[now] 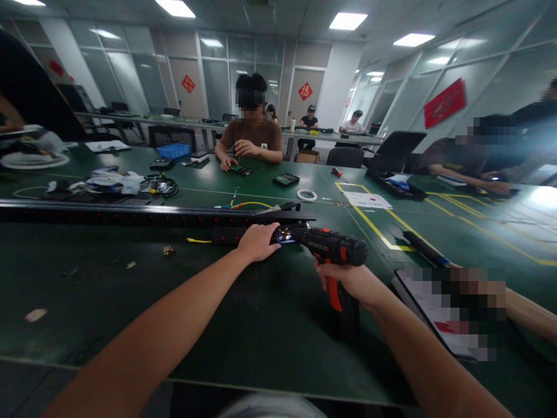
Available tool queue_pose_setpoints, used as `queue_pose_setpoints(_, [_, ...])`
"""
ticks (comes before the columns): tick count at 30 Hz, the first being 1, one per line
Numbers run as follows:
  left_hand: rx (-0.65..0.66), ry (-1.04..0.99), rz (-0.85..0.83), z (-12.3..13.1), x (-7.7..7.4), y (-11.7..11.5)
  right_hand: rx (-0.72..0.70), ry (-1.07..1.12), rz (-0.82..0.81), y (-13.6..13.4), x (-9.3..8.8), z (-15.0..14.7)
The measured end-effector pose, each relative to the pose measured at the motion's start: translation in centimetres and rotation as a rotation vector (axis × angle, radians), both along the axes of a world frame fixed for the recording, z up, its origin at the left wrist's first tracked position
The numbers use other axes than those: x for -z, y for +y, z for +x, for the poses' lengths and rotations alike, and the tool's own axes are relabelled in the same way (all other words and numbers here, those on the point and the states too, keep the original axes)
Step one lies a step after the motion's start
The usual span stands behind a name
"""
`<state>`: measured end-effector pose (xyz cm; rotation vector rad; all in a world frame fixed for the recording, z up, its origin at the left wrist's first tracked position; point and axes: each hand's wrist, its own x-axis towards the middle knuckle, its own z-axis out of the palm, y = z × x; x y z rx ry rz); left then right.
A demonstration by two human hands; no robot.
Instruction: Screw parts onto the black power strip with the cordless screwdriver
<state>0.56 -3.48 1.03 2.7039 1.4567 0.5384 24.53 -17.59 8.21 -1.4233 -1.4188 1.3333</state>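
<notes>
My right hand grips a black and orange cordless drill by its handle. The drill points left, and its tip meets the end of a black strip near a small blue part. Over that end lies my left hand, its fingers curled around the strip and the thumb beside the blue part. A yellow wire sticks out from the strip's left end. Just behind runs a long black rail with red marks. Whether the bit sits in a screw is too small to tell.
Small brass-coloured pieces lie left of my left arm. At right, another person's hand is near a black-handled tool and a clipboard. Behind the rail are a white tape roll, a screwdriver and bagged cables. A person works opposite.
</notes>
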Motion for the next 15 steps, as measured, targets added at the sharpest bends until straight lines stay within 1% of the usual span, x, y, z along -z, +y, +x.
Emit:
queue_pose_setpoints(7, [-0.015,0.003,-0.012,0.05,0.11,0.04,-0.016,0.016,0.011,0.18,0.43,0.10])
queue_pose_setpoints(15, [-0.005,0.006,0.002,0.02,0.08,0.13,0.025,0.009,-0.005,-0.15,-0.22,-0.22])
